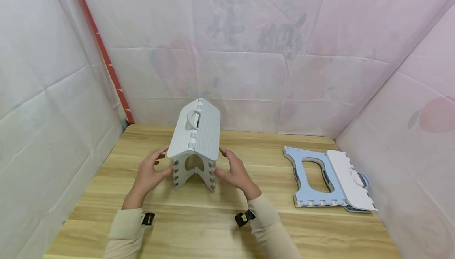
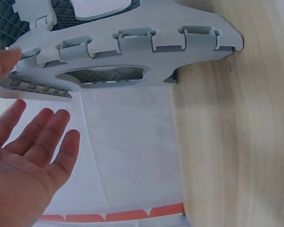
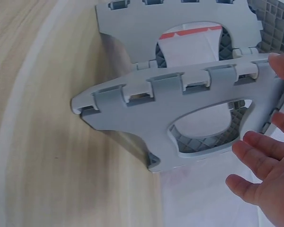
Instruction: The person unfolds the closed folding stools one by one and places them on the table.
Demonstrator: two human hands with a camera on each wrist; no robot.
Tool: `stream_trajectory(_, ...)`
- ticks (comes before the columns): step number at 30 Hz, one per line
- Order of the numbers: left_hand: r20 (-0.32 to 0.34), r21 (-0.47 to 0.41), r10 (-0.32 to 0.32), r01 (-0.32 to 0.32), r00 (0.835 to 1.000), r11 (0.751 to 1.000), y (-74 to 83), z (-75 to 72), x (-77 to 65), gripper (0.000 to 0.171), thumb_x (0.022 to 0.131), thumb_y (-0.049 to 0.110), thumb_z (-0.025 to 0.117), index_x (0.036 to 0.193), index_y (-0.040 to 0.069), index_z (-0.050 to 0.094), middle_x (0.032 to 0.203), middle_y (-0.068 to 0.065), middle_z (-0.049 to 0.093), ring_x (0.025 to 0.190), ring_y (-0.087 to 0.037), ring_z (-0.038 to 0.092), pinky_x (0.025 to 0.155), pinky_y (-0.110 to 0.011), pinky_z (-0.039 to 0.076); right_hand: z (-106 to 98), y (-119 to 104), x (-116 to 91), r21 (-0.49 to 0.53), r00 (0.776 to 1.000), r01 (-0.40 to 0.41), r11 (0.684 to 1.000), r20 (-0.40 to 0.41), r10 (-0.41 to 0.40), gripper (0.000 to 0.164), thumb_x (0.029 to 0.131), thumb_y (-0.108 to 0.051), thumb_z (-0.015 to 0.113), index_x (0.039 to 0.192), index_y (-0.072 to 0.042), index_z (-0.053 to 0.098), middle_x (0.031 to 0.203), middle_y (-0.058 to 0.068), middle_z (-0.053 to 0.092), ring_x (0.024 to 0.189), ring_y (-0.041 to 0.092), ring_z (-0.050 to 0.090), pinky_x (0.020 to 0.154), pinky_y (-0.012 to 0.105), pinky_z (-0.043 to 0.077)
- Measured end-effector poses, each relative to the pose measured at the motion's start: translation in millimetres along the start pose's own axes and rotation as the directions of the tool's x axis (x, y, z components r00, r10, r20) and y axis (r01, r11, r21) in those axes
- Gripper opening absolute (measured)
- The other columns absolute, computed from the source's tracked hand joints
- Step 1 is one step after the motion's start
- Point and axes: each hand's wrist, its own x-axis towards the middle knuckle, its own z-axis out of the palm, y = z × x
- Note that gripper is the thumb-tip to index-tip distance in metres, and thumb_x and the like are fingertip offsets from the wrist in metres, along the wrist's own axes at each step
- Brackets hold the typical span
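Note:
A grey folding step stool (image 1: 194,140) stands partly folded on the table, its two top halves sloping down like a roof from a middle hinge, with a loop handle on the ridge. Its near legs bow inward to a hinge. At its left side, my left hand (image 1: 148,175) has the thumb at the hinged leg edge and the fingers spread; in the left wrist view those fingers (image 2: 38,137) are apart from the stool. On the other side, my right hand (image 1: 235,171) touches the leg edge with its thumb, its fingers (image 3: 258,156) loosely extended alongside the leg panel.
On the right of the wooden table (image 1: 199,227) lies a second folding stool, with a blue leg panel (image 1: 302,188) and a white top (image 1: 350,180). Pale printed sheets (image 1: 249,73) hang behind and at both sides. A red strip (image 1: 106,61) runs along the left corner.

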Motion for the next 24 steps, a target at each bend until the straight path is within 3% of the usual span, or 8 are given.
stream_trajectory(8, -0.038, 0.005, 0.063, -0.063, 0.997, 0.998, 9.3, -4.3, 1.6, 0.061, 0.07, 0.004, 0.079, 0.126, 0.003, 0.054, 0.117, -0.019, 0.055, 0.1, -0.037, 0.055, 0.076, -0.053, 0.045, -4.0, -3.0, 5.5, -0.02, 0.997, 0.068, 0.997, -0.043, -0.068, 0.067, 0.08, -0.021, 0.07, 0.136, 0.001, 0.041, 0.133, 0.023, 0.045, 0.118, 0.039, 0.044, 0.095, 0.05, 0.036)
stream_trajectory(14, -0.058, 0.025, 0.109, -0.108, 0.992, 0.994, 15.4, -6.4, 4.9, 0.062, 0.068, 0.006, 0.081, 0.125, 0.003, 0.056, 0.117, -0.016, 0.055, 0.102, -0.032, 0.054, 0.077, -0.048, 0.045, -7.4, -7.0, 9.4, -0.022, 0.992, 0.094, 0.995, -0.079, -0.096, 0.069, 0.079, -0.021, 0.073, 0.136, -0.001, 0.042, 0.133, 0.016, 0.046, 0.118, 0.037, 0.044, 0.096, 0.047, 0.036)
stream_trajectory(24, -0.075, 0.006, 0.193, -0.194, 0.978, 0.981, 23.1, -4.5, 12.8, 0.056, 0.068, 0.006, 0.081, 0.12, 0.005, 0.06, 0.122, -0.012, 0.056, 0.105, -0.028, 0.052, 0.076, -0.047, 0.042, -14.2, -17.9, 17.9, -0.051, 0.98, 0.179, 0.983, -0.08, -0.183, 0.067, 0.077, -0.02, 0.075, 0.134, -0.002, 0.045, 0.133, 0.017, 0.046, 0.122, 0.03, 0.042, 0.097, 0.047, 0.035)
